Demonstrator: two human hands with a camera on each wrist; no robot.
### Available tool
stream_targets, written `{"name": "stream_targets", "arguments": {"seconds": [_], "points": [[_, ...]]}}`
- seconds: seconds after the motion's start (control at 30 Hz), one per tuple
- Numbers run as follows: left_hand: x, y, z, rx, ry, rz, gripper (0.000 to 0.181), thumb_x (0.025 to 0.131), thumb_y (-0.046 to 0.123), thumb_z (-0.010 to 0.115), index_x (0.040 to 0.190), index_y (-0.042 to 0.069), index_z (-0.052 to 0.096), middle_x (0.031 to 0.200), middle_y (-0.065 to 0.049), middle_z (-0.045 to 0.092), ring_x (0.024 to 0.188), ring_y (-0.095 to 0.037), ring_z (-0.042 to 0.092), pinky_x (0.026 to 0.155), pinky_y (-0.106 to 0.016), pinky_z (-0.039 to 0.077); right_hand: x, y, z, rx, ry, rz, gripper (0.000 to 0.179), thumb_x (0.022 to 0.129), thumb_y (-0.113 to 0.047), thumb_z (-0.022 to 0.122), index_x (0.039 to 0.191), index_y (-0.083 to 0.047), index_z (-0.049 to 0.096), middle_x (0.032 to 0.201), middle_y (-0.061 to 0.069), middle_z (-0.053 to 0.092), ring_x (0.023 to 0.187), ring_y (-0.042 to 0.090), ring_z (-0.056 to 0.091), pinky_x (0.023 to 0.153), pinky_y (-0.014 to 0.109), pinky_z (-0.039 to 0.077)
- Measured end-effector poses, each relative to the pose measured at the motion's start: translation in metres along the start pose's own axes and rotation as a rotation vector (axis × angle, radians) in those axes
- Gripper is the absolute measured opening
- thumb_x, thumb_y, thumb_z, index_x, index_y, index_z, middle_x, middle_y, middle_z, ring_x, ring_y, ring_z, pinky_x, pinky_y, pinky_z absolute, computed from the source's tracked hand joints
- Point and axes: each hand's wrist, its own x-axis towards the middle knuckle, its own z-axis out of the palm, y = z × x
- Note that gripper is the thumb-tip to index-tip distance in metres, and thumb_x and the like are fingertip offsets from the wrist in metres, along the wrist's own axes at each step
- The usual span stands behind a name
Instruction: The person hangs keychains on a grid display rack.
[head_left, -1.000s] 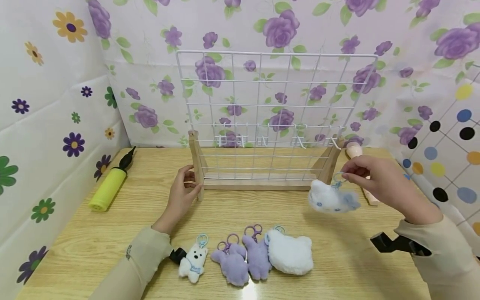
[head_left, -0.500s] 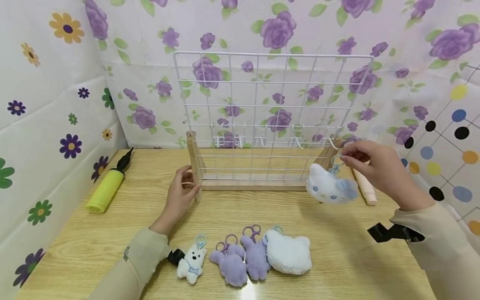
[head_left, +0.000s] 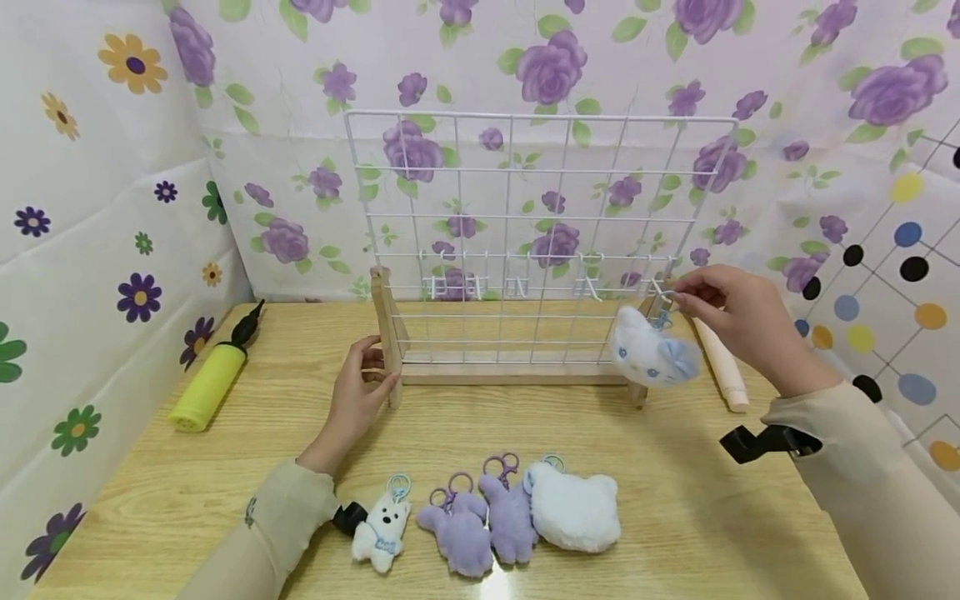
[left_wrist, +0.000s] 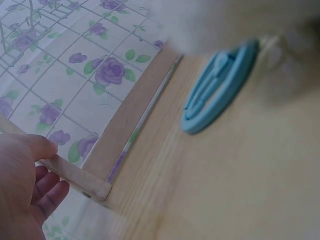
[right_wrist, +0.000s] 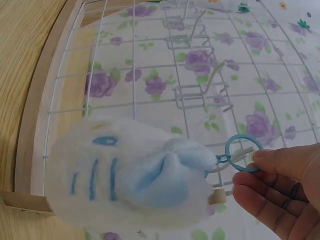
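My right hand (head_left: 738, 317) pinches the light blue key ring (right_wrist: 243, 135) of a white plush cat keychain (head_left: 648, 350) with a blue bow. The plush hangs in front of the right end of a white wire grid rack (head_left: 540, 171). In the right wrist view the ring overlaps the tip of the rightmost white hook. My left hand (head_left: 358, 396) grips the rack's left wooden post (head_left: 385, 325), thumb on one side and fingers curled on the other, as the left wrist view shows. Several other white hooks (head_left: 517, 287) line the same grid row.
In front lie a white bear keychain (head_left: 381, 533), two purple plush keychains (head_left: 461, 537) and a white plush (head_left: 576, 510) seen from its back. A yellow-green hand pump (head_left: 210, 387) lies at left. Behind my right hand is a pale pink tube (head_left: 722, 367). Patterned cloth stands around the table.
My right hand has moved up and left with the plush cat, bringing its ring up to the rightmost hook. My left hand has stayed on the wooden post.
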Motion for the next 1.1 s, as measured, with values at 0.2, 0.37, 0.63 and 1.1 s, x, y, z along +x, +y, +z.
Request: {"name": "stream_targets", "arguments": {"seconds": [0.2,0.37,0.63,1.1], "points": [[0.000,-0.001,0.001,0.013,0.004,0.006,0.060,0.087,-0.006,0.063,0.140,0.000,0.035,0.119,-0.023,0.053,0.105,-0.031,0.055,0.082,-0.020,0.050,0.005,0.004,0.006,0.027,-0.020,0.025,0.013,0.093,-0.014,0.063,0.101,-0.006,0.069,0.085,0.009,0.070,0.064,-0.005,0.053,0.058,0.014,0.044],[0.000,-0.002,0.000,0.005,-0.001,-0.001,0.061,0.088,-0.004,0.064,0.141,0.002,0.035,0.120,-0.022,0.052,0.106,-0.030,0.055,0.084,-0.025,0.051,0.006,0.007,0.009,0.063,-0.056,0.073,0.015,0.094,-0.014,0.061,0.103,-0.004,0.067,0.087,0.012,0.070,0.064,-0.008,0.052,0.057,0.014,0.045],[0.000,-0.002,0.000,-0.003,-0.011,-0.022,0.062,0.088,0.000,0.065,0.142,0.003,0.034,0.123,-0.021,0.051,0.109,-0.029,0.053,0.087,-0.032,0.051,0.004,0.010,0.016,0.091,-0.032,0.086,0.014,0.094,-0.014,0.062,0.105,-0.006,0.066,0.092,0.012,0.070,0.067,-0.004,0.056,0.060,0.009,0.044],[0.000,-0.001,0.000,0.002,0.003,0.007,0.062,0.086,-0.005,0.065,0.140,0.002,0.036,0.119,-0.022,0.052,0.105,-0.030,0.055,0.081,-0.018,0.049,0.000,0.009,0.011,0.134,0.060,0.061,0.018,0.094,-0.016,0.061,0.108,-0.005,0.066,0.091,0.016,0.070,0.065,-0.017,0.051,0.059,0.003,0.041]]}}
